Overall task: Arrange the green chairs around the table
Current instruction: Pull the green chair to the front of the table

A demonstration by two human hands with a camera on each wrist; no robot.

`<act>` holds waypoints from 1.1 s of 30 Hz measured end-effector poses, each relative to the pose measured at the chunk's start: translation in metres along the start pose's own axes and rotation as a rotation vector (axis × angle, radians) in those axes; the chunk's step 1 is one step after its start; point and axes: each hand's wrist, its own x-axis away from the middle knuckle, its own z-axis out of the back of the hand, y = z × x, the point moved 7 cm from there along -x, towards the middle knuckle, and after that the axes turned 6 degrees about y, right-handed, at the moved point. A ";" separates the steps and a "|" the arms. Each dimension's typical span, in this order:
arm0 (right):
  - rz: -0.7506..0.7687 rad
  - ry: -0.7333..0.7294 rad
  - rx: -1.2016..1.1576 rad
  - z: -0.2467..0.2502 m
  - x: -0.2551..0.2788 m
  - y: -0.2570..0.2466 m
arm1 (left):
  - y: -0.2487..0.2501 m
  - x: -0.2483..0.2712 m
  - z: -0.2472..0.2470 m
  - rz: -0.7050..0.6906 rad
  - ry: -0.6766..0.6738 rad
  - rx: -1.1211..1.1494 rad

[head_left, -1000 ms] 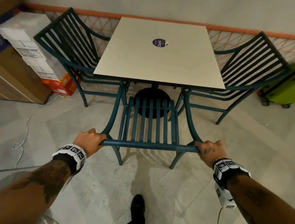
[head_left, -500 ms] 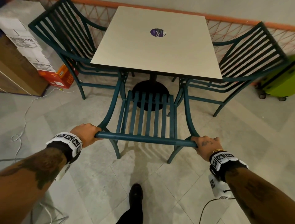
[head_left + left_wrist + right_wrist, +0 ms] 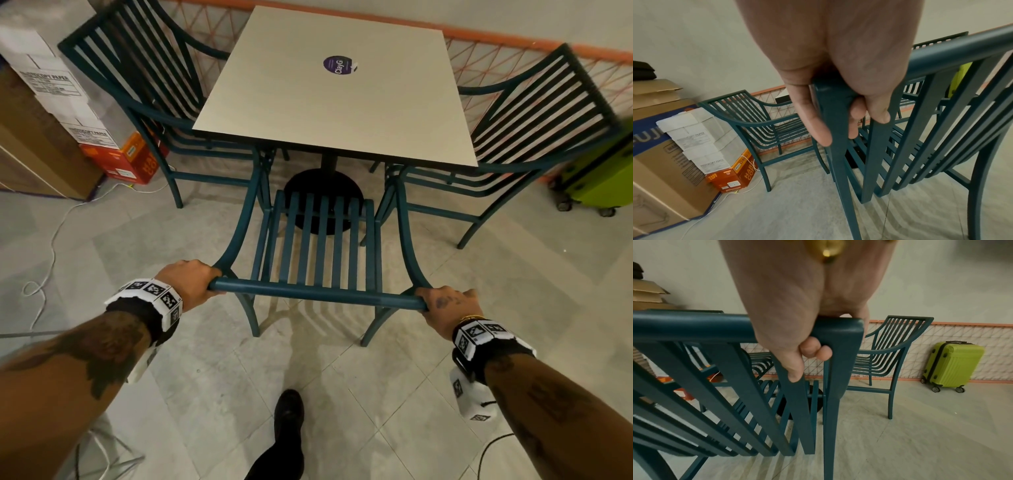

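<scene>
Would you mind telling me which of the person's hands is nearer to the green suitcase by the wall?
Right. The right hand grips the held chair's top rail at the end on the green suitcase's side; the left hand grips the opposite end, toward the boxes.

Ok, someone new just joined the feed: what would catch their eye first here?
First, the two hands, left and right, gripping the ends of the top rail of a green chair whose front is tucked under the square table. Then the two matching chairs flanking the table, one at the left, one at the right. The lime suitcase by the wall at the right also stands out.
</scene>
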 end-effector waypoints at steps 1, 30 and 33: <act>-0.006 -0.002 -0.002 0.001 -0.003 0.001 | 0.000 -0.003 0.000 0.005 0.003 0.011; -0.093 -0.069 -0.127 -0.019 0.016 -0.002 | 0.050 0.016 -0.011 -0.008 0.049 -0.017; -0.089 -0.078 -0.120 -0.018 0.016 -0.003 | 0.046 0.015 -0.012 -0.004 0.040 0.014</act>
